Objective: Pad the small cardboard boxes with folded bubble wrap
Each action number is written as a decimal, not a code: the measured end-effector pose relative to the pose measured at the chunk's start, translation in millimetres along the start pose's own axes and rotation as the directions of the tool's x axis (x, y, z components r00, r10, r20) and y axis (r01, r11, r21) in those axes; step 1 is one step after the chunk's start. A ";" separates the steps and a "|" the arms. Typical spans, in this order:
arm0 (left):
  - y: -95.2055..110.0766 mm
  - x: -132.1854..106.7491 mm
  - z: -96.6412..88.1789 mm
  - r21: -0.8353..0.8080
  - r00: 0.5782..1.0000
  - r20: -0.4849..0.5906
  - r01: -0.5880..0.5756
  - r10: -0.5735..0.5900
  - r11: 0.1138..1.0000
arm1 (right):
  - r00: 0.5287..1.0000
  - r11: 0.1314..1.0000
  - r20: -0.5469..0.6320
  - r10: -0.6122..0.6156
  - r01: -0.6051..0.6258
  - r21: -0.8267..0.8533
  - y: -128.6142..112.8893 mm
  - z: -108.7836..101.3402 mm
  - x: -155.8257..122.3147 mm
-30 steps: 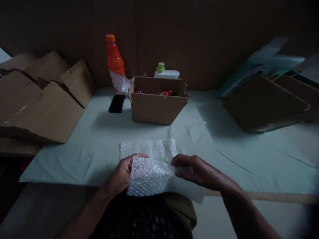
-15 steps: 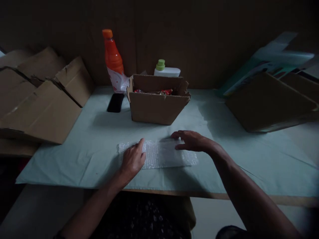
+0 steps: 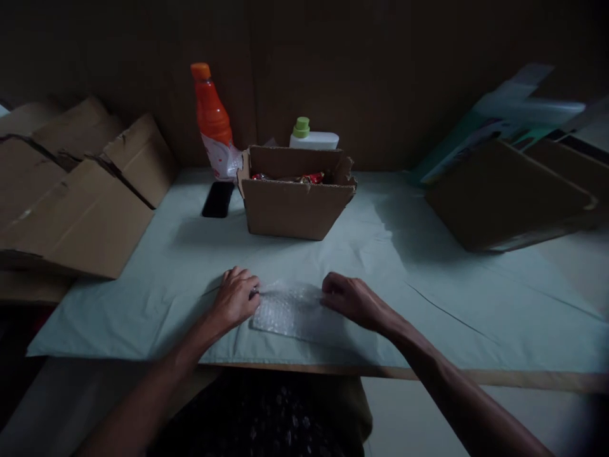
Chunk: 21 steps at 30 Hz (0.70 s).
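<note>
A folded piece of bubble wrap (image 3: 290, 311) lies flat on the pale paper-covered table (image 3: 428, 304) near its front edge. My left hand (image 3: 235, 297) has its fingers curled on the wrap's left end. On the right end my right hand (image 3: 349, 299) is curled and presses down. Both hands grip the wrap between them.
An open cardboard box (image 3: 295, 197) with red packets inside stands behind the wrap. An orange bottle (image 3: 210, 124), a white bottle with green cap (image 3: 311, 134) and a black phone (image 3: 217, 199) sit near it. Flattened cartons (image 3: 76, 190) lie left, another carton (image 3: 504, 197) right.
The wrap was held up at the table edge, then laid out flat and wide. Now it is narrower, and both hands have closed in on its ends, nearer the front edge.
</note>
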<state>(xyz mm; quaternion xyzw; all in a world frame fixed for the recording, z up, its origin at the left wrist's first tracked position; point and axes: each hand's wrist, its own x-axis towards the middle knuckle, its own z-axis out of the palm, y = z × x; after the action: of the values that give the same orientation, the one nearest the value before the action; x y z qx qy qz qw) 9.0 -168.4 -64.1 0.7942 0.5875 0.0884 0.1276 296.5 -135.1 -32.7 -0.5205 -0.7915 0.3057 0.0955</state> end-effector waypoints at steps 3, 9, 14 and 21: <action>2.1 7.0 -22.8 0.043 0.994 0.007 -0.110 0.110 0.993 | 0.998 0.938 0.028 0.050 -0.057 0.342 -10.7 18.0 -39.6; 38.9 50.8 -52.2 0.172 0.894 0.002 -0.442 0.448 0.880 | 0.930 0.508 0.132 0.344 -0.302 0.807 -34.7 75.0 -92.4; 35.7 19.4 -27.6 0.050 0.866 -0.129 -0.480 0.483 0.876 | 0.915 0.440 0.077 0.396 -0.263 0.859 -35.4 95.4 -109.6; 15.7 -105.2 7.2 -0.117 0.834 0.016 -0.546 0.551 0.830 | 0.926 0.452 0.007 0.379 -0.192 0.871 -39.0 106.9 -130.2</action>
<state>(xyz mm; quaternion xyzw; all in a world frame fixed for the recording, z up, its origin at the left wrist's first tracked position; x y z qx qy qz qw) -5.5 -274.0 -65.2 0.9232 0.3261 0.1333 0.1536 273.7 -301.7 -73.1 -0.5555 -0.4222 0.6181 0.3620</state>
